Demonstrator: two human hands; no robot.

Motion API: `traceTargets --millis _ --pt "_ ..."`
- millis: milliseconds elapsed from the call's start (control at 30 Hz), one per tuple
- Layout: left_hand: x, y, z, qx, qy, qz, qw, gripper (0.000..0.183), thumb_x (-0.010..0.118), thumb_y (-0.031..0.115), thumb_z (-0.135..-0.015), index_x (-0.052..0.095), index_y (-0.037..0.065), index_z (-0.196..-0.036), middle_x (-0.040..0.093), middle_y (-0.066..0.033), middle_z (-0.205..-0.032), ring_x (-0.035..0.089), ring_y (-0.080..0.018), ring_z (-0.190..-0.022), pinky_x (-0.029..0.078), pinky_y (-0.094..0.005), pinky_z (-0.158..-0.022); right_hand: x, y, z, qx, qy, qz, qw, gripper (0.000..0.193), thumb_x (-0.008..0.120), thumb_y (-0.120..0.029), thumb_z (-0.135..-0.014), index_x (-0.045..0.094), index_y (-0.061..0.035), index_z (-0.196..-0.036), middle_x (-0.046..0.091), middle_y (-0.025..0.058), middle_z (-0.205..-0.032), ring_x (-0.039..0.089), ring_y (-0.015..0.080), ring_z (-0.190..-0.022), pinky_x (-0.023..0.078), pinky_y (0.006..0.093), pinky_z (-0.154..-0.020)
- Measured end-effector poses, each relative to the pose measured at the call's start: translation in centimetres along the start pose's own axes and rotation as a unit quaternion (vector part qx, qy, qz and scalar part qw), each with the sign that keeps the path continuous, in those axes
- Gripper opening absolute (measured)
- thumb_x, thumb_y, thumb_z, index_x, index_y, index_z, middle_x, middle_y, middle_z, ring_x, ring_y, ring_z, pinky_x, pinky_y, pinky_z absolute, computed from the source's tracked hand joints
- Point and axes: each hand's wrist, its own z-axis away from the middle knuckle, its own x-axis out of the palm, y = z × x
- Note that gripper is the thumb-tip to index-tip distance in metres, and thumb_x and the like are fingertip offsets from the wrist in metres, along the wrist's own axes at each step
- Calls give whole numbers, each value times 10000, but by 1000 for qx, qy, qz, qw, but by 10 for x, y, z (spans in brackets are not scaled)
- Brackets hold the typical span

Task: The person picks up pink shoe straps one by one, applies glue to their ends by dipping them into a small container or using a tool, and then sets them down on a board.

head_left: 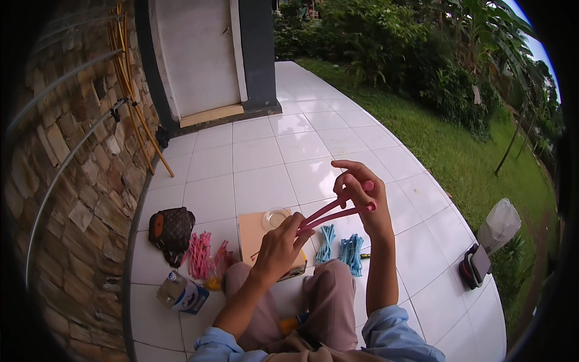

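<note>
Two thin pink sticks (330,209) with rounded knob ends stretch between my hands, held in the air above my lap. My left hand (278,248) is closed around their lower left ends. My right hand (369,202) grips near the knobs at the other end, with its index finger stretched out to the left. Below my hands lies a tan board (248,226) with a clear round dish (276,218) on it. Bundles of pink sticks (200,256) rest to the left, and light blue bundles (351,254) to the right.
Left of my legs stand a bottle with a blue label (184,294) and a brown patterned bag (172,228). A dark pouch (474,265) and a clear plastic bag (500,224) sit at the right tile edge. Bamboo poles (129,90) lean by the stone wall.
</note>
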Motion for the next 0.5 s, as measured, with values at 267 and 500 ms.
traceTargets --millis 267,500 --pt "17 -15 -7 -119 -24 89 989 275 594 215 -884 411 24 -958 543 -124 -657 537 -206 -538 390 -305 -495 -26 38 -11 -41 -2 -115 992 566 692 -116 -783 445 -42 -1286 601 70 -956 588 139 -912 505 291 -808" --pt "66 -62 -17 -203 -3 203 958 222 389 242 -982 362 23 -1011 556 -79 -671 494 -116 -554 382 -253 -504 8 131 2 113 -125 -182 969 618 513 -279 -919 222 -43 -1412 492 154 -1287 451 233 -1209 344 370 -1019"
